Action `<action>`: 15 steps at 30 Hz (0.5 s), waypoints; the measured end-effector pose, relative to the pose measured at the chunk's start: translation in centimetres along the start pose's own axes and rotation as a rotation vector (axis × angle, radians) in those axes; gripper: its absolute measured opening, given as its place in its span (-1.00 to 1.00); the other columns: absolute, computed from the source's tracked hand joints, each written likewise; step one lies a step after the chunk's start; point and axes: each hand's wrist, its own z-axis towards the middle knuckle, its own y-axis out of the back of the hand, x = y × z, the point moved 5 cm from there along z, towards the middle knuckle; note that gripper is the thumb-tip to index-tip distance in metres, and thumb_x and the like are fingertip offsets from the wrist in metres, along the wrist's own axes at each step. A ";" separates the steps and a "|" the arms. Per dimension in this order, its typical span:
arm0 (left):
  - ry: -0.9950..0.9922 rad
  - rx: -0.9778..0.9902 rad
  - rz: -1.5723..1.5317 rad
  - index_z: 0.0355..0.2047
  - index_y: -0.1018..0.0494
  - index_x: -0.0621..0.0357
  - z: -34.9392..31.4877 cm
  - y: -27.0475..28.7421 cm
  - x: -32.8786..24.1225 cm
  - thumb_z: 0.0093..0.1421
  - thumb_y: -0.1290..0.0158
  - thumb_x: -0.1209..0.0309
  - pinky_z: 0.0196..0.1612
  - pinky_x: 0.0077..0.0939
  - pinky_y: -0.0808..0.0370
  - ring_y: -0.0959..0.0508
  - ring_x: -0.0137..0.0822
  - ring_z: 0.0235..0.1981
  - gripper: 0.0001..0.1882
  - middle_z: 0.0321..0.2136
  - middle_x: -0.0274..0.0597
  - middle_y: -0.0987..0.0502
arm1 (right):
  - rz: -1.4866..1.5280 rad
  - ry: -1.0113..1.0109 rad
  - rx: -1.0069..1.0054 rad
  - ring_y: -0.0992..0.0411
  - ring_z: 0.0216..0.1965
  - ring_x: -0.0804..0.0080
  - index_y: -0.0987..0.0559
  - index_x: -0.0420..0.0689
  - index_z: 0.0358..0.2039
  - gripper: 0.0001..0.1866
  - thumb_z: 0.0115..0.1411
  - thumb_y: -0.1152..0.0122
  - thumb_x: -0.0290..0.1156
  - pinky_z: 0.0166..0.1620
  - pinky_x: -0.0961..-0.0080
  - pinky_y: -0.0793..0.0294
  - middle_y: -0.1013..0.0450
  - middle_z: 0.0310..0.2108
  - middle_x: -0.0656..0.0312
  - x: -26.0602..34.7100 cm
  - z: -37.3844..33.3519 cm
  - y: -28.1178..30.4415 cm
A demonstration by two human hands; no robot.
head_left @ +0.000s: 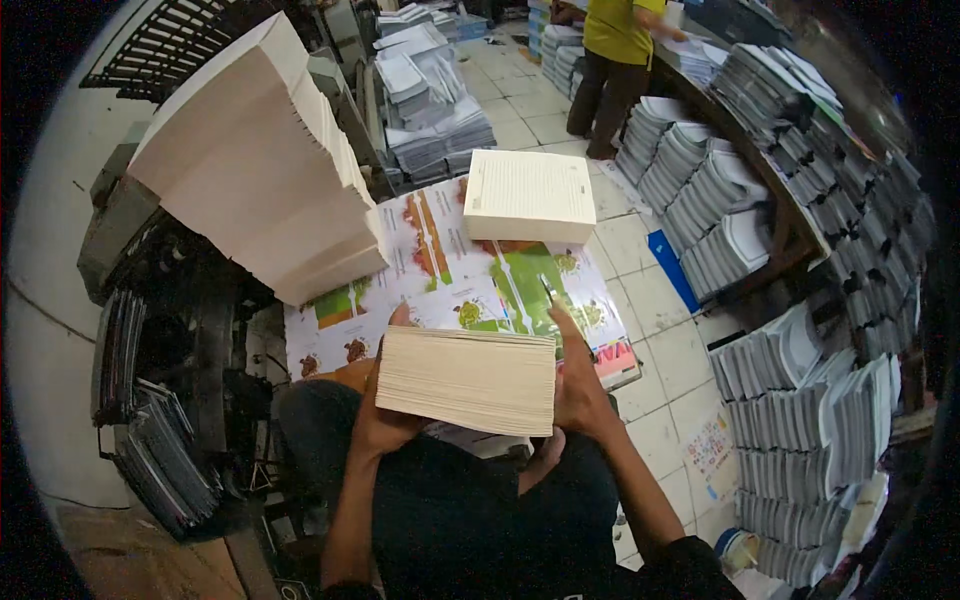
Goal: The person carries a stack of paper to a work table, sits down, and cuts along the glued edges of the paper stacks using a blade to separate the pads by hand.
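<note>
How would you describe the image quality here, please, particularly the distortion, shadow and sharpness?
Head view: fisheye bending toward a black rim; head view: machinery at left sunk in shadow; head view: held paper block fairly sharp, its page lines visible.

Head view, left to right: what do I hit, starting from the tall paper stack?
Tall cream paper stack → left hand → cream rectangular paper block held between the hands → right hand → flat blue strip on the floor → lower-right grey-white paper stacks
</note>
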 end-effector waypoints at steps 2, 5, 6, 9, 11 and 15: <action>0.039 -0.009 -0.027 0.52 0.09 0.14 -0.1 -0.4 1.4 -0.18 -0.54 0.54 0.35 -0.31 -0.33 -0.42 -0.17 0.22 0.33 0.28 -0.03 -0.35 | 0.138 0.018 -0.201 -0.29 0.25 -0.30 -0.37 -0.25 0.27 -0.04 -0.14 -0.57 -0.19 0.35 0.00 -0.28 -0.35 0.18 -0.23 0.9 0.3 1.5; 0.035 -0.008 0.169 0.47 0.01 0.16 0.7 0.1 2.7 -0.15 -0.54 0.51 0.30 -0.31 -0.36 -0.45 -0.16 0.18 0.25 0.23 -0.02 -0.39 | 0.221 -0.096 0.108 -0.30 0.26 -0.33 -0.32 -0.25 0.32 0.03 -0.14 -0.59 -0.14 0.28 0.05 -0.39 -0.31 0.21 -0.25 -1.6 1.0 -0.4; 0.024 -0.013 0.201 0.45 -0.01 0.17 0.1 0.3 2.7 -0.15 -0.54 0.50 0.29 -0.31 -0.37 -0.46 -0.16 0.17 0.22 0.21 -0.01 -0.41 | 0.259 -0.148 0.178 -0.31 0.26 -0.33 -0.31 -0.25 0.32 0.05 -0.14 -0.60 -0.13 0.26 0.07 -0.44 -0.30 0.21 -0.26 -2.0 0.6 -0.6; -0.058 -0.081 0.211 0.40 -0.08 0.18 -0.5 1.0 -0.4 -0.12 -0.53 0.47 0.24 -0.32 -0.41 -0.49 -0.16 0.13 0.14 0.15 0.00 -0.45 | 0.218 -0.090 0.143 -0.39 0.17 -0.32 -0.30 -0.25 0.31 0.05 -0.17 -0.60 -0.16 0.17 0.02 -0.51 -0.33 0.17 -0.27 -0.2 -0.4 0.7; -0.111 -0.120 0.218 0.37 -0.13 0.19 -0.5 1.4 -3.0 -0.11 -0.53 0.45 0.21 -0.32 -0.44 -0.51 -0.16 0.11 0.08 0.11 0.01 -0.48 | 0.151 -0.103 0.193 -0.43 0.14 -0.32 -0.28 -0.26 0.32 0.08 -0.23 -0.60 -0.23 0.14 0.00 -0.54 -0.35 0.16 -0.27 0.7 -0.7 1.1; -0.169 -0.124 0.290 0.30 -0.22 0.22 3.2 0.1 -1.9 -0.08 -0.52 0.42 0.14 -0.32 -0.49 -0.55 -0.16 0.05 -0.03 0.03 0.02 -0.54 | 0.048 -0.031 0.148 -0.43 0.15 -0.37 -0.10 -0.25 0.41 0.31 -0.42 -0.58 -0.38 0.16 -0.02 -0.52 -0.39 0.18 -0.28 -2.2 -1.1 -0.8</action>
